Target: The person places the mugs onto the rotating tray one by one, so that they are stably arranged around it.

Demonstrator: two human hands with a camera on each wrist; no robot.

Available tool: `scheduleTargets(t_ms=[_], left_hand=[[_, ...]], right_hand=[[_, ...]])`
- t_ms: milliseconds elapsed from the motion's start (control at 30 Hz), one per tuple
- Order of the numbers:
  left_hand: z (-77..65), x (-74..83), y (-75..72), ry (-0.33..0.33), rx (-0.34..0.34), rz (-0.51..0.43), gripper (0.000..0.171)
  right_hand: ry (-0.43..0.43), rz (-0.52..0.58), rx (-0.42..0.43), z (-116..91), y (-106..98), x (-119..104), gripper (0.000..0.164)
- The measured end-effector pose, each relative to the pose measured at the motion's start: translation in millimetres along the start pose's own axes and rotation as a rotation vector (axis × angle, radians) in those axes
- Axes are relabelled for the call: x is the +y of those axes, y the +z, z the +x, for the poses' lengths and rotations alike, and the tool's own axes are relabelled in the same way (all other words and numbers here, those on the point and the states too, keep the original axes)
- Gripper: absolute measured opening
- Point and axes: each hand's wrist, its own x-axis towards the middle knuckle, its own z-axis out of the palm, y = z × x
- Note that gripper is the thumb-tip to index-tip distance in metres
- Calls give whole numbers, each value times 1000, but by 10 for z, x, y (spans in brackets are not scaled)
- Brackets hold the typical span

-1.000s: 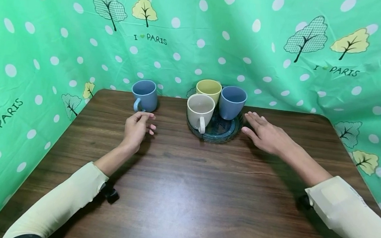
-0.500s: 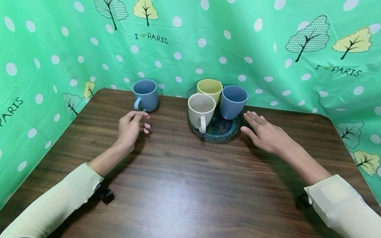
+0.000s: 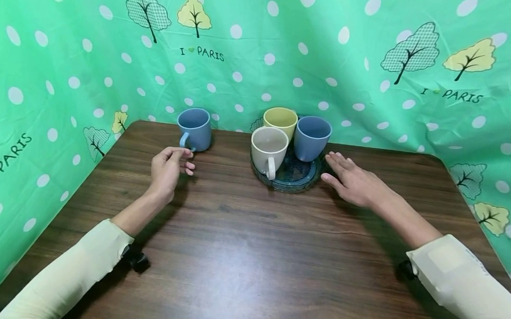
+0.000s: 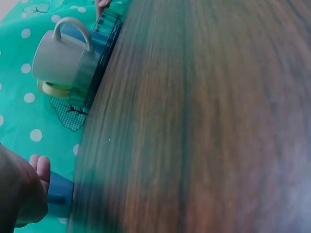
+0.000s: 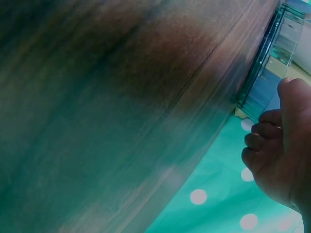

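Observation:
On the left of the table a blue mug [image 3: 195, 131] stands upright, its handle facing the near left. My left hand [image 3: 165, 171] hovers just in front of that handle, fingers loosely bent and holding nothing; whether a fingertip touches the handle I cannot tell. A round dark glass dish [image 3: 295, 181] carries a white mug [image 3: 266, 153], a yellow mug [image 3: 281, 118] partly hidden behind it, and a second blue mug [image 3: 312, 138] whose handle is out of sight. Beside the dish's right rim lies my right hand [image 3: 355, 182], palm down with straight fingers, at or very near the glass.
Dark wood covers the tabletop [image 3: 232, 246], with its far edge close behind the mugs. A green polka-dot cloth [image 3: 266, 48] hangs at the back and both sides. Each forearm wears a pale sleeve and a small black wrist device [image 3: 137, 259].
My left hand has drifted left and slightly toward me, closer to the front of the blue mug's handle. The right hand, the dish and all the mugs stay put.

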Motion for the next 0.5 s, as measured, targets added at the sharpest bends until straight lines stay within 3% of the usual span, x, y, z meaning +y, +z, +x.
scheduleTargets(t_ms=[500], left_hand=[[51,-2,-102,-32,54,-2,17]], right_hand=[[-10,10,-28,16,-27,6,78]])
